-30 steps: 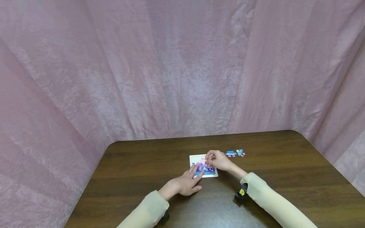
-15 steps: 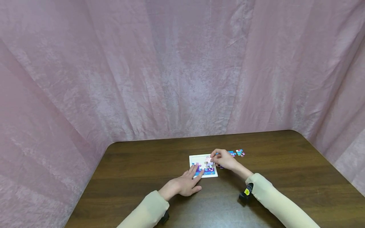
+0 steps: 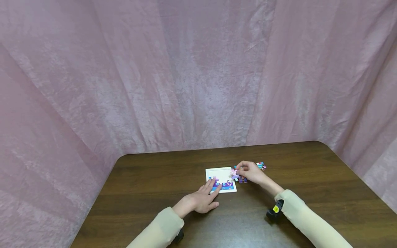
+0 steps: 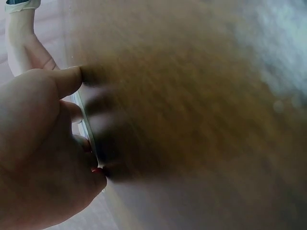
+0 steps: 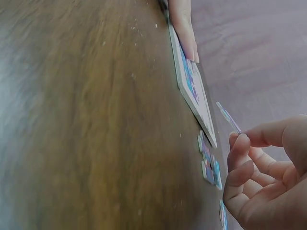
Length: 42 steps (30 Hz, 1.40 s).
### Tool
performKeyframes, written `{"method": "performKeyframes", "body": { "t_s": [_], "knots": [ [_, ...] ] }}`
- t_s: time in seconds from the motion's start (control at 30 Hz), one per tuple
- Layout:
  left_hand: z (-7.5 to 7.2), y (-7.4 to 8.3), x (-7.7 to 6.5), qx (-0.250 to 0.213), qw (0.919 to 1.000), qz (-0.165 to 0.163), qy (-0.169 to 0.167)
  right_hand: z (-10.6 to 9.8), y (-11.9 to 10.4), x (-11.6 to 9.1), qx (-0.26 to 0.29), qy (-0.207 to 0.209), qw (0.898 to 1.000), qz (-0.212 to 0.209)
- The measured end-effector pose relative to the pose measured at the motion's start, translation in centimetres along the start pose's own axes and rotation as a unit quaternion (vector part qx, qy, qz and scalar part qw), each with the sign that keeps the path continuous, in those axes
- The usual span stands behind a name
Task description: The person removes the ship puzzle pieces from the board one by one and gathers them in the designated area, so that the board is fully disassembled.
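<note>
My left hand [image 3: 203, 200] lies with its fingers spread over the lower left of a white puzzle frame [image 3: 218, 169], fingertips on the fitted pieces. Blue and purple pieces [image 3: 227, 188] fill the frame's lower part; its upper part shows bare white backing. My right hand [image 3: 252, 172] pinches a pink and purple puzzle piece [image 3: 234, 174] between thumb and forefinger, at the frame's right edge. In the right wrist view this puzzle piece [image 5: 228, 118] is raised off the table, seen nearly edge-on. The left wrist view shows my left hand [image 4: 43, 139] mostly from the palm side.
Loose puzzle pieces [image 3: 243, 179] lie on the table just right of the frame, partly under my right hand. Another loose piece [image 3: 261, 166] sits farther right. The brown wooden table [image 3: 155, 179] ends at a pink curtain [image 3: 198, 75] behind.
My right hand has moved right with the pink and purple puzzle piece, from over the frame's middle to its right edge, baring white backing. My left hand has stayed put.
</note>
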<state>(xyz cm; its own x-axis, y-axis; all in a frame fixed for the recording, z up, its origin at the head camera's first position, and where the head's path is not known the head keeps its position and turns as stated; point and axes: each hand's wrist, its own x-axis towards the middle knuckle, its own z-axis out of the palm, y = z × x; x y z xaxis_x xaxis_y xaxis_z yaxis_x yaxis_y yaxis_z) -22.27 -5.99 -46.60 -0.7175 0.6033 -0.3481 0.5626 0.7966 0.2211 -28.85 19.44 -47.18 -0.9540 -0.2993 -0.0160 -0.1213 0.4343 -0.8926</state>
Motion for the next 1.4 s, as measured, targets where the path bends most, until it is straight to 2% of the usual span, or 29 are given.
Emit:
{"method": "performKeyframes", "body": {
  "t_s": [0.3,0.67,0.9,1.4],
  "knots": [
    [0.3,-0.2,0.2,0.005,1.0,0.0,0.005,-1.2,0.7,-0.5,-0.006,0.006,1.0,0.012],
    [0.1,-0.1,0.0,0.008,0.9999,0.006,0.013,-2.7,0.8,-1.0,-0.025,0.033,0.999,0.031],
    [0.1,0.0,-0.1,-0.003,1.0,0.001,0.001,-3.5,1.4,-1.6,-0.032,0.034,0.998,0.038],
    [0.2,0.1,-0.2,0.013,0.9998,0.002,0.012,-4.3,2.0,-2.9,-0.034,0.033,0.998,0.041]
  ]
}}
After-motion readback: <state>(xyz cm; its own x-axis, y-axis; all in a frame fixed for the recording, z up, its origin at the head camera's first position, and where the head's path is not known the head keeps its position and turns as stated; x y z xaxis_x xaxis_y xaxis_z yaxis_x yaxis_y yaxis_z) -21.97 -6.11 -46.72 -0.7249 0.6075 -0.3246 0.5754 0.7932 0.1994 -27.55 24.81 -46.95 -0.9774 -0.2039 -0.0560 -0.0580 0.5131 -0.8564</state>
